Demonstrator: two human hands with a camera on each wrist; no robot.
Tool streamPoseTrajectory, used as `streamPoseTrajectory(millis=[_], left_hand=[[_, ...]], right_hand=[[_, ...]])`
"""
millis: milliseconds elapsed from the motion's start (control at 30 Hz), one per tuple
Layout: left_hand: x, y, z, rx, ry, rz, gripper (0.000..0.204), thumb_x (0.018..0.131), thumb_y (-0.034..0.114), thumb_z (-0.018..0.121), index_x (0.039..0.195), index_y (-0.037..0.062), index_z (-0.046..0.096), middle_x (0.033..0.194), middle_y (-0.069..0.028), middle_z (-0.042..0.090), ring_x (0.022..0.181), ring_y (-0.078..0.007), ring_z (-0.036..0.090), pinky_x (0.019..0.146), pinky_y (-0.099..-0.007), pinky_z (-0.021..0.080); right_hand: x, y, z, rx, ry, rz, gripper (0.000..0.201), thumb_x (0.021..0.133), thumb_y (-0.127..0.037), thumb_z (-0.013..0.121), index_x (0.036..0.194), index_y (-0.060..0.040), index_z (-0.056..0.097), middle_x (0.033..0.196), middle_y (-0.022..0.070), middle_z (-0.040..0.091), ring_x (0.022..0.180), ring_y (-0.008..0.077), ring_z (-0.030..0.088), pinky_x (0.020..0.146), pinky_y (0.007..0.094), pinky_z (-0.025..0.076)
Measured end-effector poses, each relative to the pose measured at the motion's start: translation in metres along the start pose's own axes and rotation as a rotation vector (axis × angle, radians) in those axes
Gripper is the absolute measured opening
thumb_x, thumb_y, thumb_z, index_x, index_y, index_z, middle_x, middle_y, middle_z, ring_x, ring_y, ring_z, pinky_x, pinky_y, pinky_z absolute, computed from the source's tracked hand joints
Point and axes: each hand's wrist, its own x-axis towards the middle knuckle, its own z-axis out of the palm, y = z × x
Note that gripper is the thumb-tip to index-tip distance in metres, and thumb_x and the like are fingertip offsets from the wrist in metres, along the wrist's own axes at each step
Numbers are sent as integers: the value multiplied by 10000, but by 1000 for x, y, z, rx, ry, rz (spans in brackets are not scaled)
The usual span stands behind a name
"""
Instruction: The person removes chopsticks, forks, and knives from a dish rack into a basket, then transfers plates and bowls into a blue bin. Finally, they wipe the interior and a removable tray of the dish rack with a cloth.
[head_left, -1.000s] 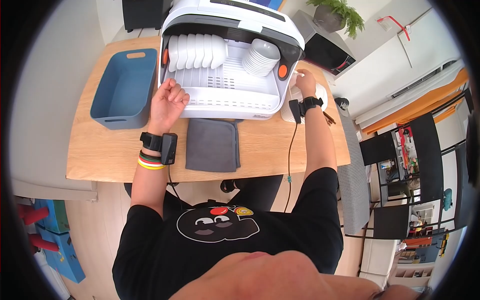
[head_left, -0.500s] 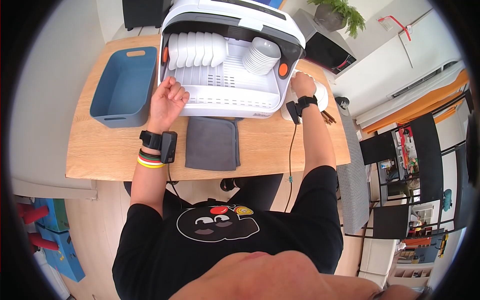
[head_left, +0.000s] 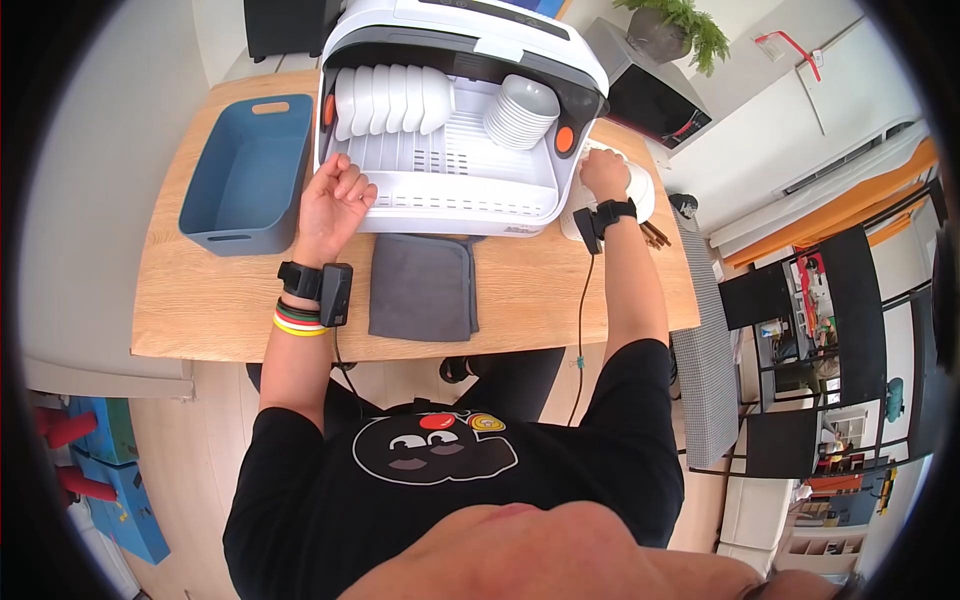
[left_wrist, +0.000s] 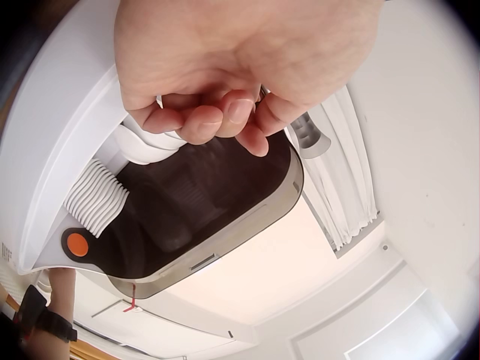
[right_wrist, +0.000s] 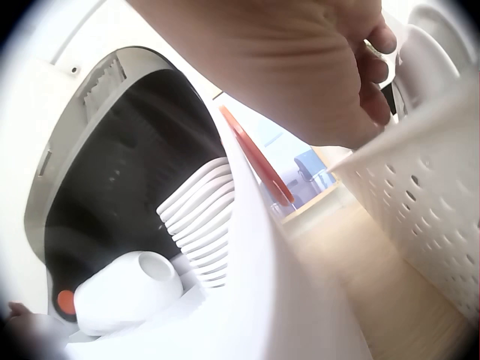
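Note:
My left hand (head_left: 338,205) is raised at the front left corner of a white dish cabinet (head_left: 450,195), its fingers loosely curled with nothing visible in them. In the left wrist view those fingers (left_wrist: 202,124) hang in front of the cabinet's dark interior. On the cabinet's right, my right hand (head_left: 606,175) is down in a white perforated basket (right_wrist: 427,187). Its curled fingers (right_wrist: 373,67) are beside white dishes (right_wrist: 427,56) at the rim; I cannot tell whether they grip one. Inside the cabinet stand a row of white bowls (head_left: 390,100) and a stack of white dishes (head_left: 522,115).
A blue bin (head_left: 248,180) stands left of the cabinet, and a folded grey cloth (head_left: 424,290) lies before it. Brown sticks (head_left: 656,235) jut from beside the basket. Behind are a microwave (head_left: 650,100) and a potted plant (head_left: 660,35). A cable (head_left: 583,310) trails from my right wrist.
My right hand has lowered from the basket's back edge down into it, and a white piece seen at its fingertips earlier is now hidden. My left hand stays about where it was.

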Motion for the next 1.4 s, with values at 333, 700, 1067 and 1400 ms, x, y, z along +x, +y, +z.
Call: streamPoseTrajectory(millis=[333,700,1067,1400], left_hand=[[1,0,-2,17,-49,0,223,986,211,367,835,93,483,581,31,287,565,-99,322,689,-259,347],[-2,-1,5,51,-16,21,222,982,207,372,830,85,480,582,25,289,560,-105,303,654,-262,327],[-2,-3,8,131,-29,24,221,983,208,369,823,90,466,587,26,288,566,-102,300,641,-252,310],[-1,-4,8,220,-30,14,218,991,197,347,861,84,481,607,25,309,577,-102,315,650,-252,315]], right_hand=[[-64,-15,-72,879,466,-53,187,834,-101,563,985,-50,659,862,104,662,771,233,606,676,326,462],[-112,-124,-55,1348,531,-90,130,852,-43,559,932,-37,660,745,46,596,652,139,467,618,270,403],[-120,-125,-35,1343,400,-130,133,815,-17,577,914,-44,661,484,39,429,462,172,412,503,319,352],[-119,-127,-24,1358,392,-113,124,819,-57,583,910,-72,666,466,40,419,445,186,411,472,326,345]])
